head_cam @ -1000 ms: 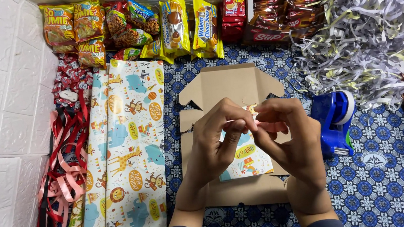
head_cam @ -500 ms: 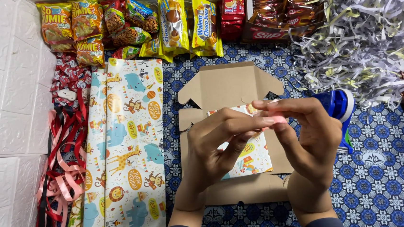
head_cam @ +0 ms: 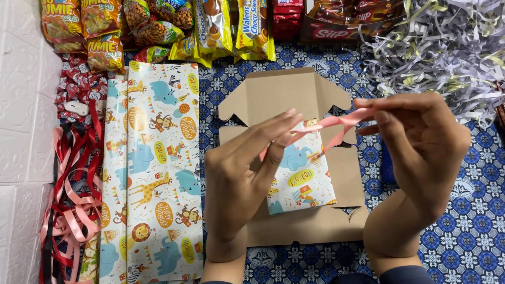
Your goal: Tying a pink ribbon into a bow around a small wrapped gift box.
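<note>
1. Your left hand (head_cam: 240, 176) pinches one end of the pink ribbon (head_cam: 329, 122) between thumb and fingertips, and your right hand (head_cam: 423, 140) has its grip closed on the other end. The strip is stretched between them, just above the wrapped parcel (head_cam: 300, 177). Keep both pinches close to the ends so the middle stays free.

2. The parcel, in animal-print paper, lies on the flattened cardboard box (head_cam: 288, 97), which rests on the blue patterned cloth (head_cam: 481, 226). Judging by its position, it sits roughly under the ribbon's midpoint. Hold that alignment and lower both hands evenly.

3. The ribbon looks twisted near the right-hand end. I would flatten it by rolling it between your right thumb and forefinger before it touches the paper; a twist pressed down tends to stay.

4. Keep the tension light. A hard pull could slip the strip out of one pinch or crease it.

5. Mind the shredded paper (head_cam: 448, 30) just beyond your right hand; strands could catch on the ribbon. The sheets of wrapping paper (head_cam: 153, 174) and the bundle of red and pink ribbons (head_cam: 71, 204) lie well to the left, out of the way.
</note>
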